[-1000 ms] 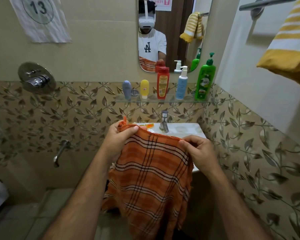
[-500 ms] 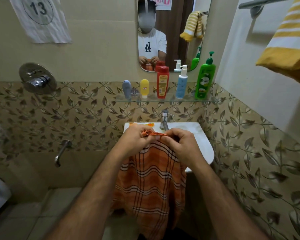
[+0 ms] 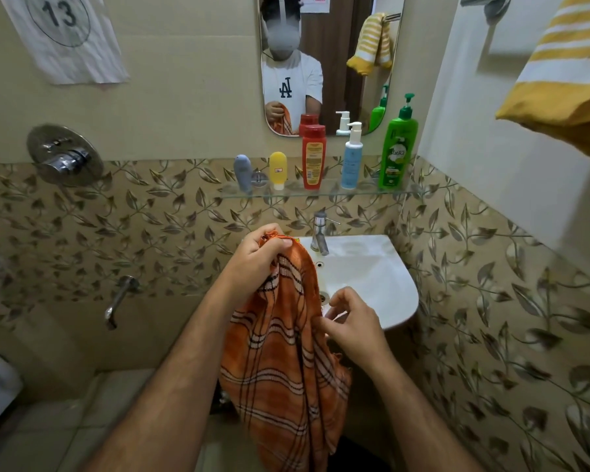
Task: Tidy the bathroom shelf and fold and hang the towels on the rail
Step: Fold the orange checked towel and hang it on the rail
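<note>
Right now the left hand (image 3: 258, 255) has its fingers bunched round the top edge of the orange checked cotton towel (image 3: 283, 369), holding both upper corners together so the cloth hangs down in a long doubled strip in front of the white ceramic basin (image 3: 382, 284). The right hand (image 3: 349, 323) is lower down at the towel's right edge, fingers curled; whether the fingertips actually pinch the cloth or only brush it I cannot tell from here. To my eye the step in hand is the fold, roughly halfway through. To do it well, I would have the right hand slide down the hanging edges, line them up and smooth out the twist that shows in the middle before bringing the bottom up to meet the top, keeping the hem off the floor tiles and out of the basin. On the glass wall shelf (image 3: 413, 191) the bottles stand upright in a row, so that part looks done. The yellow and white striped towel (image 3: 573, 73) already hangs at the upper right below the chrome towel rail (image 3: 481, 0), and the orange one should go beside it.
</note>
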{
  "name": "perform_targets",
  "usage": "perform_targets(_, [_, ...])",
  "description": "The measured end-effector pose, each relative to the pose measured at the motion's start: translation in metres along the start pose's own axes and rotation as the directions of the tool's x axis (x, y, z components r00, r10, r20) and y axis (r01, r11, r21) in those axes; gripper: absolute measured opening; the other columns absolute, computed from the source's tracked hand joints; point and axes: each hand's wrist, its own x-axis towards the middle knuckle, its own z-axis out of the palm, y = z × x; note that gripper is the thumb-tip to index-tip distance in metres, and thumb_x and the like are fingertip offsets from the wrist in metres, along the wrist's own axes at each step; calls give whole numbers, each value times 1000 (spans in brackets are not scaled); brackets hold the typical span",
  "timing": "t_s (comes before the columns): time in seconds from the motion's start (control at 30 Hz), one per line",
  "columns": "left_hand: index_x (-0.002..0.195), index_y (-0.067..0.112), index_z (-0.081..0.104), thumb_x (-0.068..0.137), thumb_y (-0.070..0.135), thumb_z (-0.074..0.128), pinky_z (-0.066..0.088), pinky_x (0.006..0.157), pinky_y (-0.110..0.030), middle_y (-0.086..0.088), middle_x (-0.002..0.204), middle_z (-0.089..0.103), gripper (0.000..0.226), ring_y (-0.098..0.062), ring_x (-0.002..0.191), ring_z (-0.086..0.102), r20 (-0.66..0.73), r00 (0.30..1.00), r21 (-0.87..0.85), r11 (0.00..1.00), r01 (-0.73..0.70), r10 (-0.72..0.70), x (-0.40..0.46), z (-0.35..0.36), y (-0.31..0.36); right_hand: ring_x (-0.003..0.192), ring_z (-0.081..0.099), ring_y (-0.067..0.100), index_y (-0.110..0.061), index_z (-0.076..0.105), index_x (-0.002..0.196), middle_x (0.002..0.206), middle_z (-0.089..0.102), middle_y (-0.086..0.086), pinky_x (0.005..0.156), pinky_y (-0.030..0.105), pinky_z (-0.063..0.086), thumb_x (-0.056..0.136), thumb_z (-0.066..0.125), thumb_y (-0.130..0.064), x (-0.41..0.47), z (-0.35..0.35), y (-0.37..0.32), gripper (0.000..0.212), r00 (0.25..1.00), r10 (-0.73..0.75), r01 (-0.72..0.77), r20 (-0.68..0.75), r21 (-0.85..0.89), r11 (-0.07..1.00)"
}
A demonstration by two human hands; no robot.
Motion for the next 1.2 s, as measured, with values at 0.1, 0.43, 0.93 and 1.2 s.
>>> perform_targets(0.1, [63,26,49,88,23,56,43,57,-31,-2,63,50,27,-19,56,50,-4,1000,-57,998,-8,8,1,-2,2,84,70,12,-24,69,89,90,72,-3,80,39,60,76,81,-38,-5,8,9,23,976,11,-41,216,136,990])
perform_targets(0.43, [70,18,47,98,10,51,44,52,-21,6,57,51,29,-11,49,49,-146,989,-27,999,-42,37,1,-8,2,86,65,45,-6,62,84,87,64,26,80,60,56,78,67,-24,-9,10,1,20,963,-118,34,241,326,945])
perform_targets(0.93, [74,5,45,96,19,55,39,59,-35,-4,62,45,28,-20,58,43,-245,957,176,978,-112,154,2,-6,6,100,62,0,-21,78,90,131,50,-13,78,18,57,88,69,-20,-19,37,-5,9,961,-254,266,-111,107,958])
perform_targets(1.2, [75,5,47,94,23,55,42,60,-37,-6,63,49,27,-22,59,47,-223,961,182,975,-127,166,4,-7,7,83,59,6,-17,74,83,85,63,-12,69,29,54,80,69,-18,-20,39,-4,6,911,-348,341,-221,-71,938])
